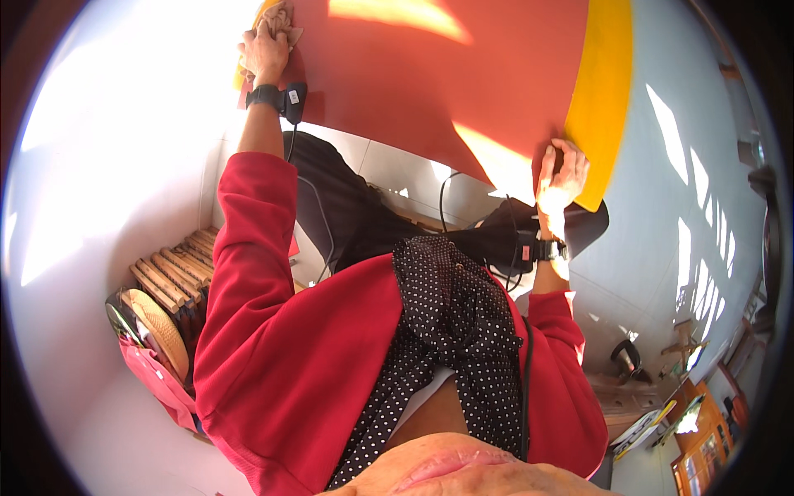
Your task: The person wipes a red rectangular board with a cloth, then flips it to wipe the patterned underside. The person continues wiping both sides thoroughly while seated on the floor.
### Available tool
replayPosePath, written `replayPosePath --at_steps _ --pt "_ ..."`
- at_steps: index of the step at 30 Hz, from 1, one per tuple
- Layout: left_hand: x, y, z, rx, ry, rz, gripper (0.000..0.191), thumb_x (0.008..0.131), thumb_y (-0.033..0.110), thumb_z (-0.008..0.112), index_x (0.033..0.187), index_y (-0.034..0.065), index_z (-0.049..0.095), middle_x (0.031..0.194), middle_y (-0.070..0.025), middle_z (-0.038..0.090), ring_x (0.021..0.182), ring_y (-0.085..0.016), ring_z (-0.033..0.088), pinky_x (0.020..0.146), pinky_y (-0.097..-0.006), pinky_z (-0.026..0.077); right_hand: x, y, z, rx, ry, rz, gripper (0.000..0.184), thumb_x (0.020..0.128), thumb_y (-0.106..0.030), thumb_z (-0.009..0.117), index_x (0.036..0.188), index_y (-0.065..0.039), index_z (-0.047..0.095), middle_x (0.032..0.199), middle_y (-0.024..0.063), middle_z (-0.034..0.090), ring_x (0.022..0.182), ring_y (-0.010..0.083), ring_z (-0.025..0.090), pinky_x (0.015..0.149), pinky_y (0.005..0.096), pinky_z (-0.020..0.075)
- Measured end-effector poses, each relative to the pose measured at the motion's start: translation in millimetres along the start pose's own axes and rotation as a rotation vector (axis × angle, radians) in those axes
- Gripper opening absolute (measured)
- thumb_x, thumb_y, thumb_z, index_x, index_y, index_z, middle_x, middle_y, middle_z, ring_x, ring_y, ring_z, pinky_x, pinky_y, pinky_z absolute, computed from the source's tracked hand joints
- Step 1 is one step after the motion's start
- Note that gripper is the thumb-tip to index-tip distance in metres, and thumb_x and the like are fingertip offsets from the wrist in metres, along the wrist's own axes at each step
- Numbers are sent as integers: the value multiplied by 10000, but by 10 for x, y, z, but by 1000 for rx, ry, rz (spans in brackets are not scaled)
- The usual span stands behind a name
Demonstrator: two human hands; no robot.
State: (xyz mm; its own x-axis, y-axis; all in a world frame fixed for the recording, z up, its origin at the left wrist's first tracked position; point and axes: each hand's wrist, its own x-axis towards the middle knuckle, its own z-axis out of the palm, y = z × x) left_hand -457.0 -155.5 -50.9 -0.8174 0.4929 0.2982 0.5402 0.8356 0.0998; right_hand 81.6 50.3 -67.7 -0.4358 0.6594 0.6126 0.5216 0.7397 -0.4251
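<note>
A large red panel with yellow side borders lies before me, reaching to the top of the view; whether it is a board or a tabletop I cannot tell. My left hand presses a crumpled beige cloth against its left border, the fingers bent over the cloth. At the panel's near right corner rests my right hand, fingers curled at the seam between red and yellow. No object shows in it. Each wrist bears a black strap with a small device, and cables run from them.
A rack of wooden slats or hangers stands at the left wall, beside a straw hat and a pink cloth item. At the lower right are a wooden cabinet and a glazed wooden cupboard.
</note>
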Motion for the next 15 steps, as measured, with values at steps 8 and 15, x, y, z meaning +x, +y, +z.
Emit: replayPosePath --at_steps 8,15 --pt "-387 1132 41 -157 -1 314 507 878 381 649 1328 148 640 1374 -100 534 1253 -379 484 1014 -545 466 -32 54 20 -19 7 28 132 919 -171 694 1033 -113 727 1070 95 708 1005 329 632 917 427 495" --pt "-1297 1459 -240 -307 -19 486 550 838 262 710 1375 158 646 1339 -82 543 1231 -366 496 1000 -538 466 -51 77 33 -22 48 10 135 927 -113 663 1037 -114 742 1056 77 715 969 309 632 891 414 503"
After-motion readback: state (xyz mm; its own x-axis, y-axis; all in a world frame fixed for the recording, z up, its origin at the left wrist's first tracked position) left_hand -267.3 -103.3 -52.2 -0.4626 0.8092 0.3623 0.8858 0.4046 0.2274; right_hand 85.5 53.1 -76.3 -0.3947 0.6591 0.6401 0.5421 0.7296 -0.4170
